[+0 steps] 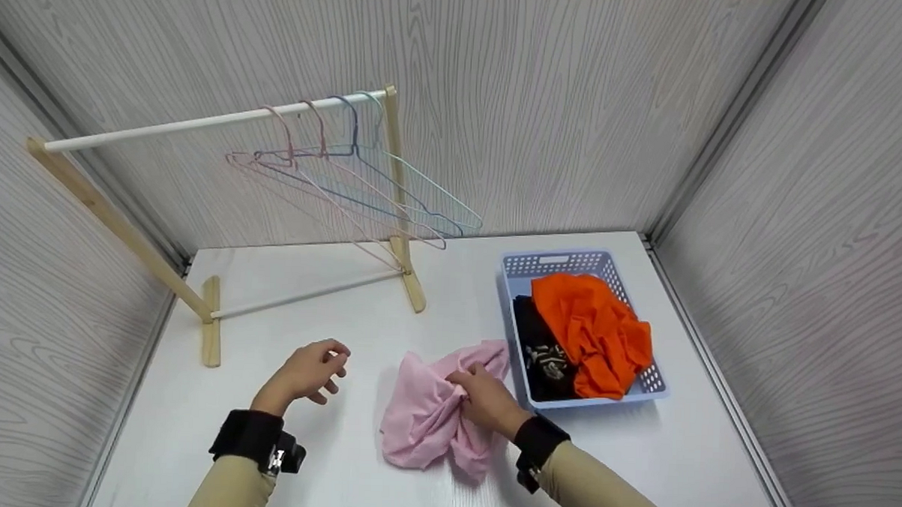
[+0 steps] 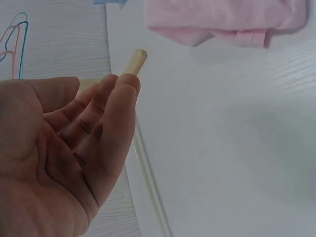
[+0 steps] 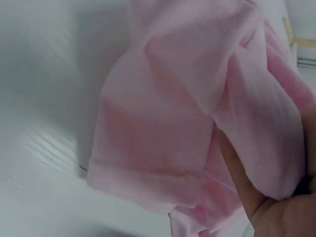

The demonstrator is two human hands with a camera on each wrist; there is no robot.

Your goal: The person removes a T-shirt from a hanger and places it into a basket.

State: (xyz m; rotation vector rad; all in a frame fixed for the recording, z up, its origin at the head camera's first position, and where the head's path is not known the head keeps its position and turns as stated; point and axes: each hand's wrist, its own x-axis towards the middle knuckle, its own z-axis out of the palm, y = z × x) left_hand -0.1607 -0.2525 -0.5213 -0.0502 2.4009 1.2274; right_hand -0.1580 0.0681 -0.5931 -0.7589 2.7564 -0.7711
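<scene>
My right hand (image 1: 487, 399) grips a bunched pink cloth garment (image 1: 423, 414) by a fold near its middle, just left of the basket. Up close in the right wrist view, the pink fabric (image 3: 153, 123) drapes over the fingers, and a stitched hem shows; the fingertips are partly hidden by it. Left of the garment, my left hand (image 1: 310, 372) hovers above the white table with loosely bent fingers and nothing in them. The left wrist view shows that palm (image 2: 64, 148) bare, with the garment's edge (image 2: 222, 22) beyond it.
A blue perforated basket (image 1: 509, 338) on the right holds an orange garment (image 1: 594, 333) and a black one (image 1: 541, 354) with a pale print. At the back left stands a wooden rack with a white rail (image 1: 178, 126), where several wire hangers (image 1: 353, 149) hang. Grey wood-grain walls enclose the table.
</scene>
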